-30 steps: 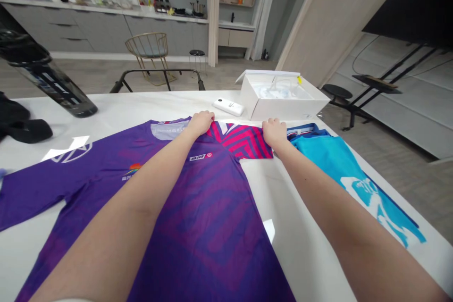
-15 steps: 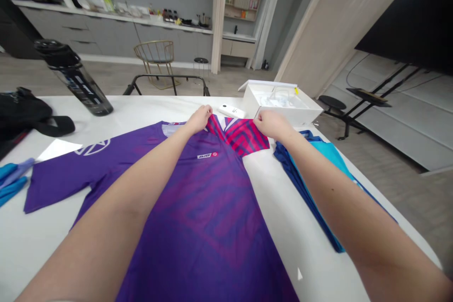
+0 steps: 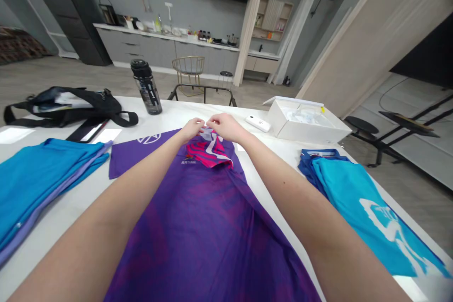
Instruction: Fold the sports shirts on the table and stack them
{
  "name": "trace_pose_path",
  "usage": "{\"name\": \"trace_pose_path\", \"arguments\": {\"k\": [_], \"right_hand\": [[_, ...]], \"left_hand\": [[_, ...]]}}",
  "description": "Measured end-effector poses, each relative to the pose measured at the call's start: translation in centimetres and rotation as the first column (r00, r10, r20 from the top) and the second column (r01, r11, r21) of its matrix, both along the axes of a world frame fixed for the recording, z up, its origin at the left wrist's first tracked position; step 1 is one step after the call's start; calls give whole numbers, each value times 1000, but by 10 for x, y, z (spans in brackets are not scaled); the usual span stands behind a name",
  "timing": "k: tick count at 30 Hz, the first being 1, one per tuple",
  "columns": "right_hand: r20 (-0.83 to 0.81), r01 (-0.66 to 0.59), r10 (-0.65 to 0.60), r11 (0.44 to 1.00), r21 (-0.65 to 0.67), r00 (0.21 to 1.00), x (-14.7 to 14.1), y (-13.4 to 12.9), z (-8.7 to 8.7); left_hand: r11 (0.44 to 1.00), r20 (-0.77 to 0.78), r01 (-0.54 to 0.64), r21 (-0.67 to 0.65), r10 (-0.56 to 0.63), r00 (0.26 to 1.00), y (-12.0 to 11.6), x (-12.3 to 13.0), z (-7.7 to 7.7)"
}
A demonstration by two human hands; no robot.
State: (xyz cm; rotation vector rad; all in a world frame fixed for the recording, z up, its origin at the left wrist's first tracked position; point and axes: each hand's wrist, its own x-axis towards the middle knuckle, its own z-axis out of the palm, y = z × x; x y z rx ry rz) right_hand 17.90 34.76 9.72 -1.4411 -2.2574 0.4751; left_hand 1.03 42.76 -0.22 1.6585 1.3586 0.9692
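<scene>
A purple T-shirt (image 3: 191, 226) lies spread on the white table, its lower part running toward me. Its pink-and-purple patterned sleeve (image 3: 208, 153) is folded inward over the chest, near the collar. At the shirt's top edge my left hand (image 3: 193, 128) pinches the cloth by the neckline. Right beside it, my right hand (image 3: 223, 126) is closed on the shirt near the collar, fingertips almost touching those of the left. The other sleeve, with a white round logo, stretches out to the left. The fingertips partly hide the collar.
Folded blue clothes (image 3: 53, 170) lie at left; a turquoise and navy pile (image 3: 361, 198) is at right. Behind stand a black bottle (image 3: 146, 87), a black bag (image 3: 78, 104), a phone (image 3: 85, 132), a white device (image 3: 258, 123) and an open white box (image 3: 307, 120).
My right hand has carried the patterned sleeve leftward, folding it over the shirt's chest, and now meets my left hand at the collar. The view has turned left.
</scene>
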Motion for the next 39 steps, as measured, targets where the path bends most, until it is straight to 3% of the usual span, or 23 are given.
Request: {"name": "trace_pose_path", "arguments": {"k": [2,4,7,11,15,21,26,30,34,39], "right_hand": [[82,91,-90,996,-4,993,17,16,-28],[207,191,-183,981,-20,961,36,31,-56],[333,268,-258,963,14,907,52,48,-89],[403,214,-213,976,43,890,47,70,-113],[461,199,-167,980,-23,872,38,87,-124],[438,200,-192,979,27,879,36,97,-126],[456,200,-195,979,37,869,40,101,-126],[461,206,-215,976,70,861,46,101,-125],[416,279,-312,950,139,854,49,100,-120],[387,407,-445,895,181,807,51,104,-120]], "left_hand": [[995,-120,-16,-101,4,993,-9,-25,-11],[994,-291,-20,-105,-11,957,-22,-39,-20],[998,-616,24,-58,-55,786,-47,-42,-25],[998,-786,56,19,-20,618,-76,-31,-26],[999,-841,25,21,4,540,-87,-27,-30],[996,-827,-34,84,88,555,-85,-30,-32],[999,-824,1,46,37,566,-82,-34,-35],[998,-737,36,56,17,675,-86,-38,-31],[989,-572,-46,138,117,812,-89,-46,-18],[962,-457,-122,242,224,861,-73,-67,-17]]}}
